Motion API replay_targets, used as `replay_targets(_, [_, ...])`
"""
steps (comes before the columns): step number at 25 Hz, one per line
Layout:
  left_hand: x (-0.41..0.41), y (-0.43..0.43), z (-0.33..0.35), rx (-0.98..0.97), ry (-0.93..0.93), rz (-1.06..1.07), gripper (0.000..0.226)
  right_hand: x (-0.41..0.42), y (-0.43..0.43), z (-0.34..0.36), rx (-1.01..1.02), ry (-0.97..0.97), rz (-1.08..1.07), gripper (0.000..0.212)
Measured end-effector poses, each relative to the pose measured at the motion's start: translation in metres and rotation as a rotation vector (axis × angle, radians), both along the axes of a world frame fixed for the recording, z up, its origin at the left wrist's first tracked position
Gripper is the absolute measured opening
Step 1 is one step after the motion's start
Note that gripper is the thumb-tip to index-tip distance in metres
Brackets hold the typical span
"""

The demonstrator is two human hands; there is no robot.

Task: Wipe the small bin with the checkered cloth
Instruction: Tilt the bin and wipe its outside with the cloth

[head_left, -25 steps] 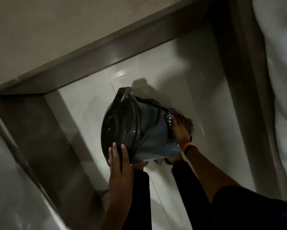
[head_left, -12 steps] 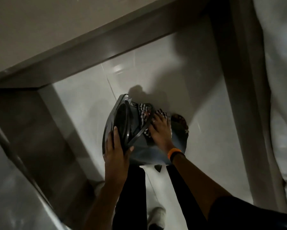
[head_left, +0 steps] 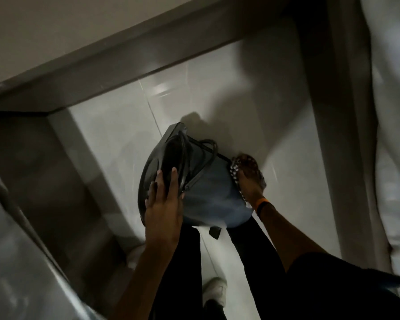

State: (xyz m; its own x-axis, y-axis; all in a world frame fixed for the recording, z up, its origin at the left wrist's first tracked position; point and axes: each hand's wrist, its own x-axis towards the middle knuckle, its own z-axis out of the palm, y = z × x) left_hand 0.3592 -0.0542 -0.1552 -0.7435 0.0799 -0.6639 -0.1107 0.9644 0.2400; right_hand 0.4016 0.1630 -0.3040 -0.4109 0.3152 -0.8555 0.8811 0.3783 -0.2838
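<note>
The small bin [head_left: 208, 195] is dark grey-blue with a black lid and a thin wire handle. It is tilted on its side above the floor, lid to the left. My left hand [head_left: 163, 204] grips the lid's rim, fingers over the edge. My right hand [head_left: 250, 181] presses the black-and-white checkered cloth [head_left: 236, 179] against the bin's right side; only a strip of the cloth shows under the fingers. An orange and black band sits on that wrist.
Pale glossy floor tiles [head_left: 125, 125] lie below, with a grey baseboard [head_left: 102, 72] behind and a dark panel at left. A white draped sheet [head_left: 393, 135] hangs at the right. My dark-trousered legs and a white shoe [head_left: 214, 289] stand under the bin.
My right hand slid with the cloth from the bin's top near the lid back to its right side. The left hand stays on the lid. The bin shifted slightly.
</note>
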Motion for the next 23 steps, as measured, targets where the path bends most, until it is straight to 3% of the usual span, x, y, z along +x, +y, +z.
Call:
replay_targets(4, [0.003,0.010,0.013,-0.034,0.029,-0.093,0.070,0.013,-0.036,0.040,-0.028,0.112,-0.140,0.046])
replay_targets(6, [0.008,0.011,0.019,-0.039,0.055,-0.126,0.072,0.013,-0.073,0.079,-0.117,0.276,-0.152,0.053])
replay_targets(10, [0.004,0.010,0.025,-0.084,0.127,-0.174,0.070,-0.013,-0.109,0.116,-0.294,0.521,-0.183,0.049])
replay_targets(15, [-0.051,0.000,0.015,-0.078,0.304,-0.078,0.054,-0.081,-0.107,0.111,-0.464,0.571,-0.146,0.047])
replay_targets(19, [-0.062,0.018,0.018,-0.070,0.470,-0.115,0.052,-0.100,-0.093,0.102,-0.477,0.656,-0.186,0.049])
replay_targets(23, [-0.048,0.044,0.026,-0.163,0.388,-0.120,0.068,-0.085,-0.074,0.087,-0.410,0.517,-0.392,0.046])
